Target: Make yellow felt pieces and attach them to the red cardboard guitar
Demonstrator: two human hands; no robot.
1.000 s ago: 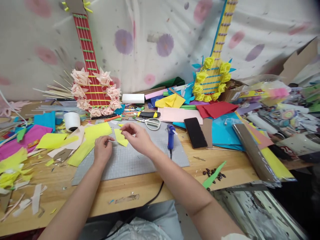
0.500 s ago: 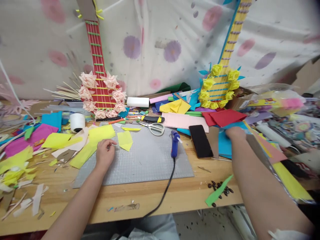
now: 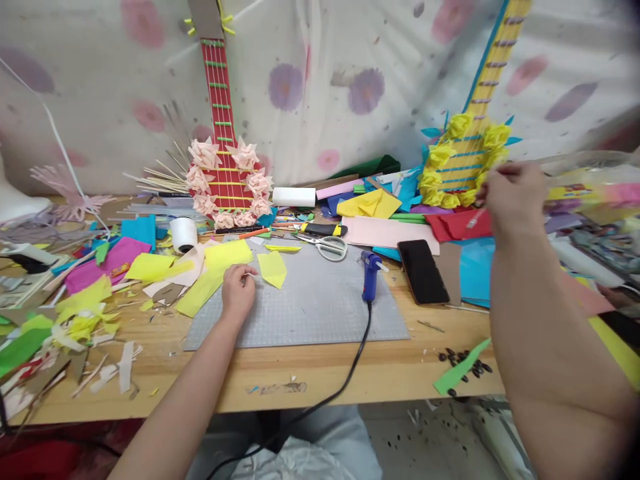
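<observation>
Yellow tissue paper, a small folded piece [image 3: 273,269], lies on the grey gridded cutting mat [image 3: 310,313] just beside the left hand [image 3: 239,291]. That hand rests on the mat's left part, its grip pressed together on a thin pale stick [image 3: 249,274] whose tip points toward the yellow piece; whether stick and paper touch cannot be told.

The right hand [image 3: 515,197] is raised well apart from the mat, over the red paper sheets [image 3: 457,223] and in front of the yellow cardboard guitar ringed with yellow paper flowers [image 3: 467,157]. Its fingers are curled and pinched together near the flowers; a small pale sliver [image 3: 475,217] shows below the hand, too blurred to tell whether it is held.

On the mat's right part stands a blue glue gun [image 3: 371,272], its black cord [image 3: 345,383] running off the front edge of the wooden tabletop [image 3: 350,377]. Behind the mat lie white-handled scissors [image 3: 327,245] and a yellow-and-black utility knife [image 3: 320,229]. A black phone [image 3: 423,271] lies face up to the right of the glue gun, beside a turquoise sheet [image 3: 475,273]. A red cardboard guitar ringed with pink paper flowers [image 3: 227,183] leans against the flowered cloth backdrop [image 3: 350,73]. A white tape roll [image 3: 183,233] stands left of the mat among yellow and magenta paper scraps [image 3: 120,267]. Dark seeds [image 3: 463,360] and a green paper strip [image 3: 460,375] lie near the tabletop's front right edge.
</observation>
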